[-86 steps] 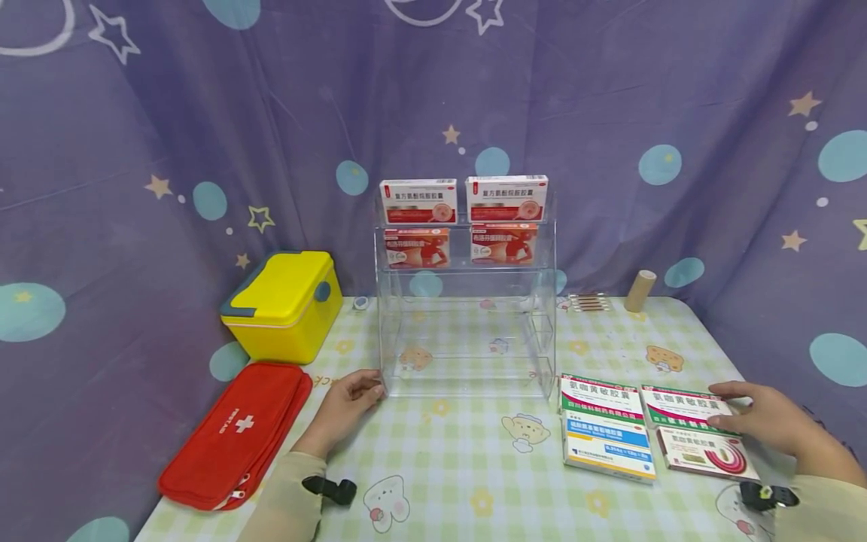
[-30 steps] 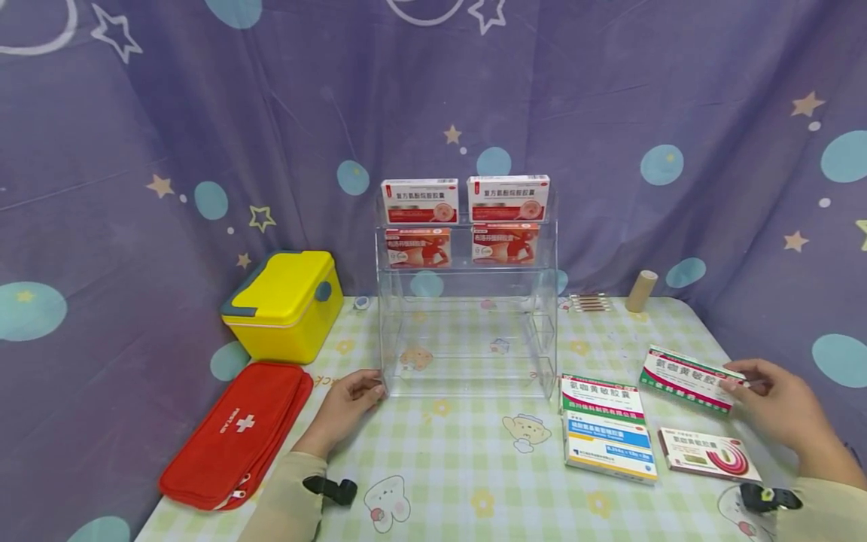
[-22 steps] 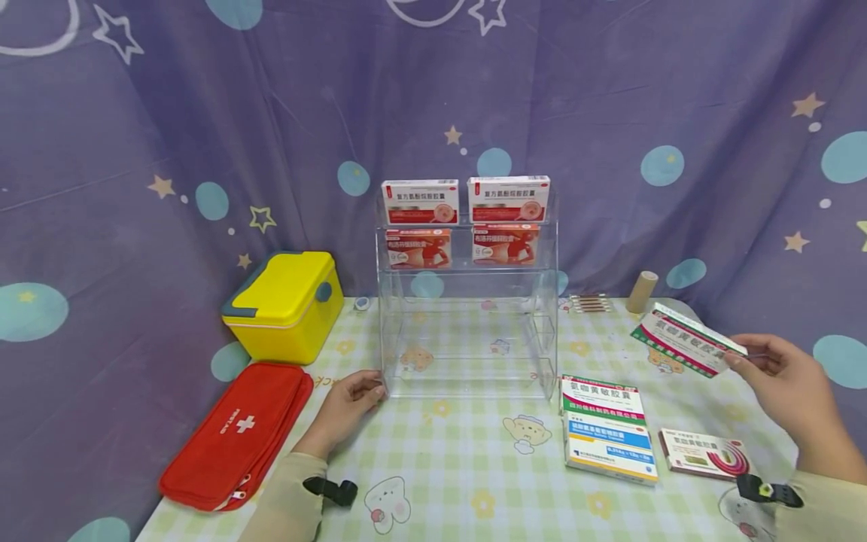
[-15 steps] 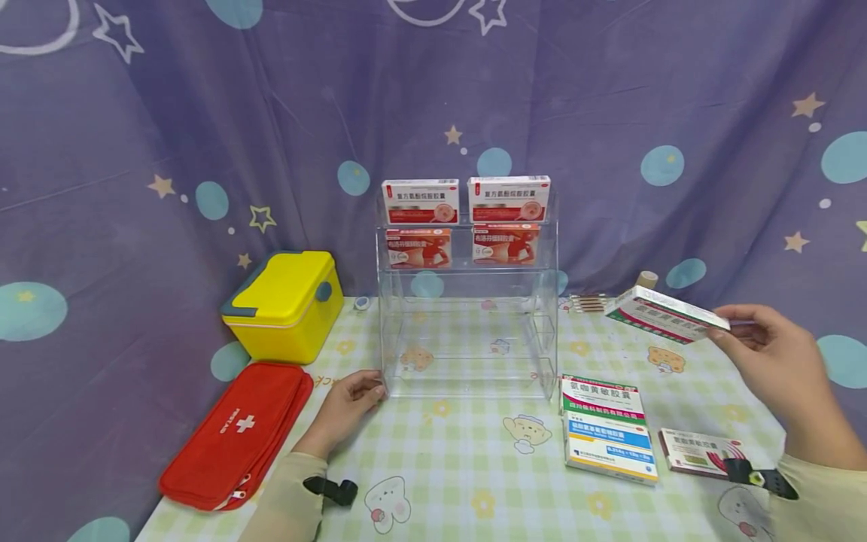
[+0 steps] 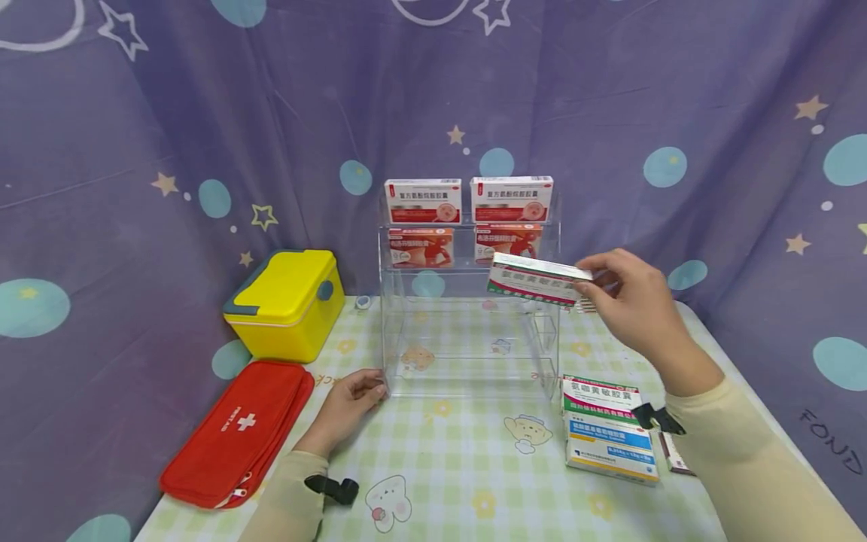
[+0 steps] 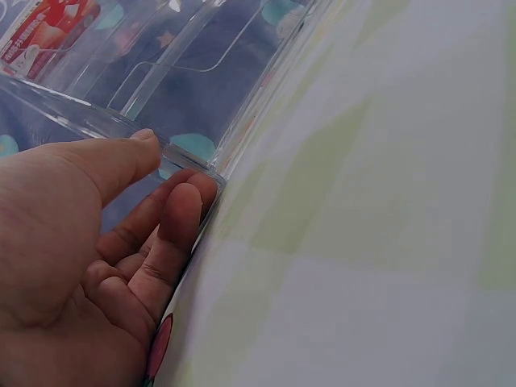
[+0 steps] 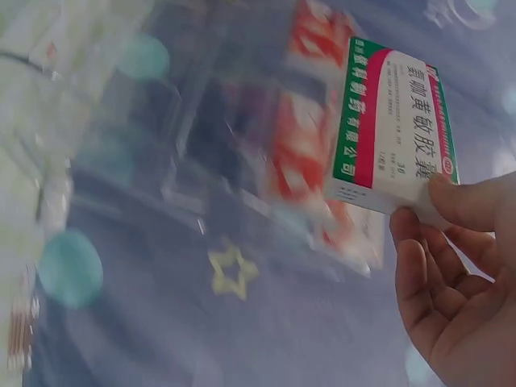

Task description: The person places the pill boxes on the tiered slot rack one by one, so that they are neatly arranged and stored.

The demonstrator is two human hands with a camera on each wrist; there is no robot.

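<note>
My right hand [image 5: 626, 301] pinches a green, red and white medicine box [image 5: 536, 278] by its right end and holds it in the air in front of the right side of the clear acrylic shelf rack [image 5: 467, 301]. In the right wrist view the box [image 7: 393, 133] stands above my fingers [image 7: 451, 274]. My left hand [image 5: 347, 403] rests on the table, thumb and fingers touching the rack's lower left corner [image 6: 189, 165]. Red and white boxes [image 5: 467, 199] fill the rack's two upper tiers; the lower tiers are bare.
A yellow case [image 5: 284, 305] and a red first-aid pouch [image 5: 237, 433] lie at the left. More medicine boxes [image 5: 606, 433] lie on the checked tablecloth [image 5: 474, 459] at the front right. A purple starry curtain [image 5: 203, 113] hangs behind.
My right hand lifted the green and red box off the table at the right and carried it up and left to the rack's front. The left hand has stayed at the rack's corner.
</note>
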